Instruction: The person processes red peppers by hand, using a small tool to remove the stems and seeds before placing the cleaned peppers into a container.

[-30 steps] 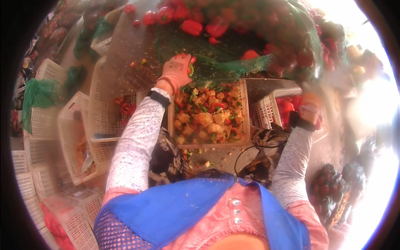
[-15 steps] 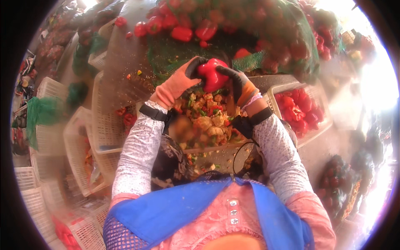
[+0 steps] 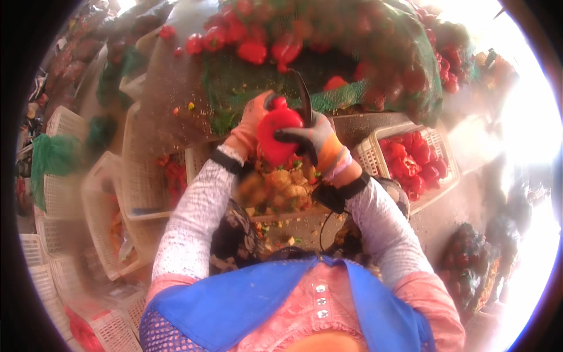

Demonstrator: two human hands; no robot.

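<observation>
My left hand [image 3: 249, 120], in an orange glove, cups a red bell pepper [image 3: 275, 136] from the left. My right hand [image 3: 316, 141], in a grey and orange glove, grips a dark knife [image 3: 303, 98] whose blade stands up behind the pepper, with its fingers lying across the fruit. Both hands are held over a white crate [image 3: 278, 190] of pepper cores and scraps. Behind them, a heap of red peppers [image 3: 275, 41] lies on green netting.
A white basket [image 3: 375, 155] of cut red peppers stands at my right. Several empty white baskets [image 3: 61, 193] are stacked at my left, one with a few red pieces [image 3: 173, 176]. A dark net sack of peppers [image 3: 469, 264] lies at the lower right.
My hands came together on the pepper, then rose slightly. The knife blade now stands up behind the pepper.
</observation>
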